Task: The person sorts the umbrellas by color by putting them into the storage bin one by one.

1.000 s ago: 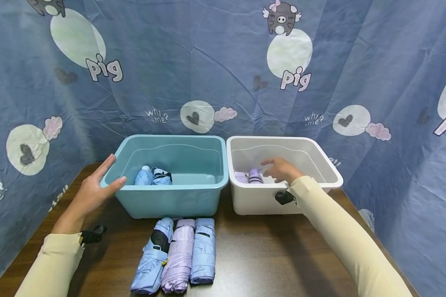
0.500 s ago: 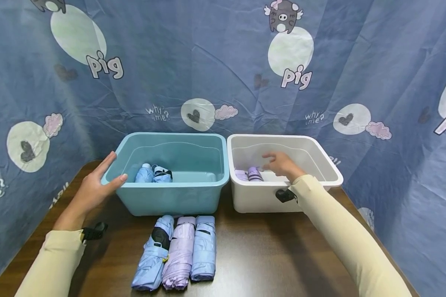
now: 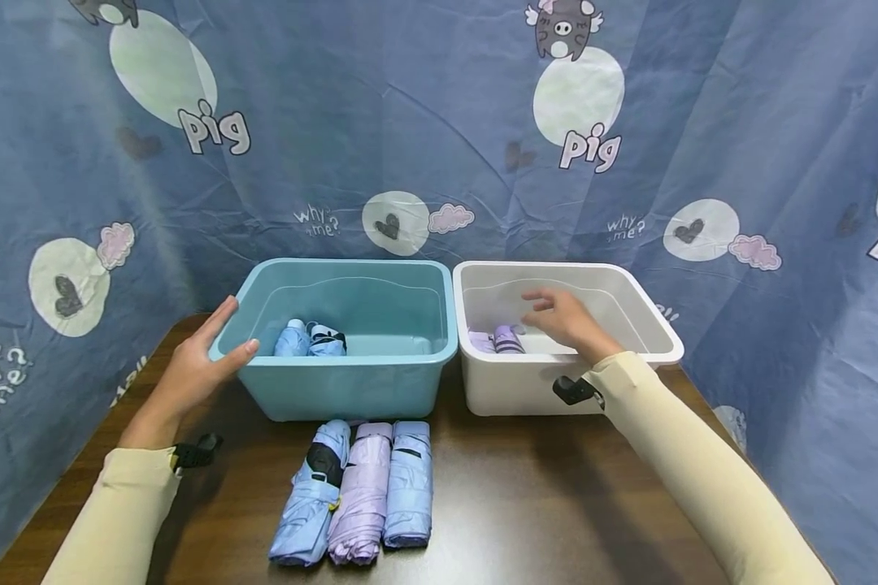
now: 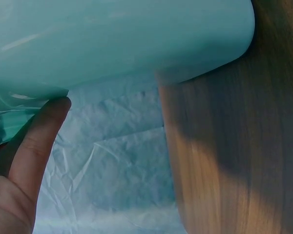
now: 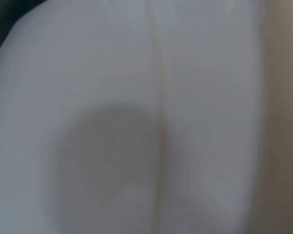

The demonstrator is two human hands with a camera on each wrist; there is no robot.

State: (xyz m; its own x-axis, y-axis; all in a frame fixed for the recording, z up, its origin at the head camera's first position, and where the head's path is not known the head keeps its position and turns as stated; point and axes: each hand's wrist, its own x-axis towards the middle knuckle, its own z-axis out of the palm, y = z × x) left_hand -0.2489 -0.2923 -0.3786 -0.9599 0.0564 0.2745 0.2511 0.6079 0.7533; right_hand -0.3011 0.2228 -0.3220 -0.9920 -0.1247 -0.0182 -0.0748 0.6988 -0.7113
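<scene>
My left hand [image 3: 190, 374] rests at the left rim of the blue plastic bin [image 3: 344, 394], thumb spread apart from the straight fingers. In the left wrist view a finger [image 4: 36, 146] touches the edge of that bin. Inside it lie two light-blue folded umbrellas [image 3: 291, 340]. Over the white bin [image 3: 530, 394] hangs my right hand [image 3: 565, 318], fingers loosely bent with nothing in them. Just left of it, two purple folded umbrellas [image 3: 507, 340] lie in this bin. The right wrist view shows only blurred pale surfaces.
In front of the blue bin, three folded umbrellas lie side by side on the wooden table [image 3: 512, 504]: a blue one [image 3: 303, 508], a purple one [image 3: 362, 504] and another blue one [image 3: 408, 496]. A patterned blue curtain [image 3: 439, 122] hangs behind the bins.
My right hand has risen slightly inside the white bin, away from the purple umbrellas. The left hand stays at the blue rim. The head view has shifted a little.
</scene>
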